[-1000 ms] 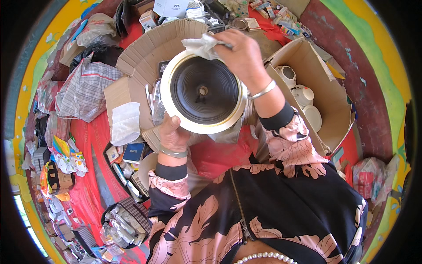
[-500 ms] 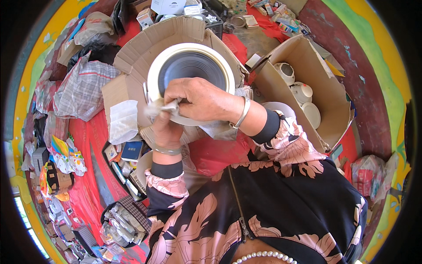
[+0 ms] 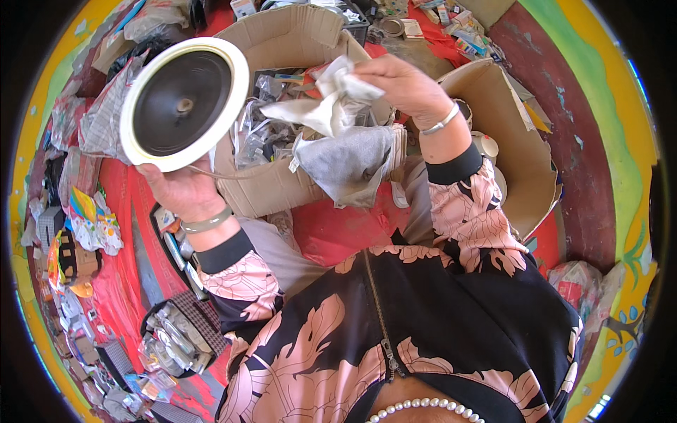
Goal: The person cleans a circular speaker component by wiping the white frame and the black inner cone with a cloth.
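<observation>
Step in hand, my read: wiping down the round speaker with a black cone and broad cream-white rim (image 3: pixel 185 107). It's held up and tilted at my upper left, beyond the near wall of the open brown cardboard box (image 3: pixel 264 189) and off to its left.

I have the left hand (image 3: pixel 185 194) gripping the speaker by its lower rim. Its fingers run behind, so I can't tell how tight the hold is. A thin brown cord (image 3: pixel 229 177) runs right from near that hand; can't see whether it joins the speaker.

Right hand (image 3: pixel 400 88) is pinching the crumpled white cloth (image 3: pixel 330 107) between thumb and fingers, over the box, well apart from the speaker. Some motion blur there. Limp grey fabric (image 3: pixel 349 158) hangs over the box edge below the cloth.

Can't confirm the rim is clean all round; the back is hidden.

Next move, my judgement: if more wiping is needed, bring speaker and cloth together and fold a fresh patch outward. Keep the left grip firm and the cloth on the rim; the cone looks easy to dent. If it's done, the cord needs watching for snags on the box edge.
</observation>
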Demonstrator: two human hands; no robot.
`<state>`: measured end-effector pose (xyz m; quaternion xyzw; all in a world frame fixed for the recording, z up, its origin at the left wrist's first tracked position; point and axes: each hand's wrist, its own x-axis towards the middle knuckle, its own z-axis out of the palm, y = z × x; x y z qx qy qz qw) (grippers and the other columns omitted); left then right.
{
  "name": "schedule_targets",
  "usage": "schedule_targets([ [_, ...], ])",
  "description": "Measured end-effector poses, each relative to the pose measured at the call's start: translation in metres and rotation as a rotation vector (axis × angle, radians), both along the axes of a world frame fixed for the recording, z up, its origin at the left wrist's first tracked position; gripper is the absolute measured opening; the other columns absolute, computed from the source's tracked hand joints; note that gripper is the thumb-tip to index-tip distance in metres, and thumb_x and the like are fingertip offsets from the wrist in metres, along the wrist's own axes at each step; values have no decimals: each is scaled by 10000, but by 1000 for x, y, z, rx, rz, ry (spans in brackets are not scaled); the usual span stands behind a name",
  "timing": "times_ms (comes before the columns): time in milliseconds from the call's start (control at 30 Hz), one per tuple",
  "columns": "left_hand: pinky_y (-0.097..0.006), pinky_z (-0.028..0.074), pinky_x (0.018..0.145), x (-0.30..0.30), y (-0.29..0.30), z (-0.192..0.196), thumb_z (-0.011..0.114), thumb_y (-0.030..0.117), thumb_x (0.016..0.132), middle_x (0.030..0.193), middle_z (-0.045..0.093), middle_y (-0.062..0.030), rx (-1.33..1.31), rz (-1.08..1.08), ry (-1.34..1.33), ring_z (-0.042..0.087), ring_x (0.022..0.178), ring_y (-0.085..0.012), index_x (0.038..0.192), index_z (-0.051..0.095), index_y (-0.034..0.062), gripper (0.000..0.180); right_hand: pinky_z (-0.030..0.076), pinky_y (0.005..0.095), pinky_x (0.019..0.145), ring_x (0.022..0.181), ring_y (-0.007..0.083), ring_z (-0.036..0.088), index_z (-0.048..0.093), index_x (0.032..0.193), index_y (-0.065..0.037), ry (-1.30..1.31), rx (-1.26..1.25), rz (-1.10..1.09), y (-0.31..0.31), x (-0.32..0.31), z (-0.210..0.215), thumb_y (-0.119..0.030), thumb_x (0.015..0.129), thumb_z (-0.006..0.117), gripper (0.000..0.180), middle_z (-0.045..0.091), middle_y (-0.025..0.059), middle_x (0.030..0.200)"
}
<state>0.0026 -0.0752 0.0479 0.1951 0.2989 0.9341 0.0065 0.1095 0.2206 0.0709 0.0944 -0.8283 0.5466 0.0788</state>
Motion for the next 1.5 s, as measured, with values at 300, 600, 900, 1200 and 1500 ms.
schedule_targets([
  [300,-521,481,891,-5,-39,2,779,382,643,1287,456,-144,46,155,-24,470,1163,-350,1291,402,81,808,417,332,559,536,188,466,609,806,10,-142,218,-152,-36,-48,-22,-286,875,540,312,550,125,600],
  [600,-440,486,876,2,-41,-6,760,337,687,1232,507,-111,159,73,-113,516,1106,-270,1250,442,49,708,496,273,501,659,135,582,635,1049,-36,-446,591,-79,-56,-91,9,-294,881,506,334,637,43,846],
  [900,-333,534,698,19,-22,-6,764,291,689,1062,589,-51,317,-96,-281,591,938,-210,1145,519,77,561,489,296,538,607,205,614,660,869,-36,-91,957,-119,-33,-172,-16,-235,781,590,228,643,87,760],
  [1200,-264,517,680,22,-18,-6,739,265,726,1058,575,-65,424,-268,-153,591,920,-174,1176,474,34,571,474,270,537,623,166,605,653,903,-33,-431,366,-317,-61,-216,-79,-230,813,568,233,644,58,763],
  [1500,-299,487,855,15,-18,4,723,226,746,1165,545,-103,420,-274,-109,555,1047,-197,1249,406,-6,638,459,243,535,639,126,596,646,938,-30,-489,274,-353,-63,-223,-119,-225,845,546,238,645,28,766],
])
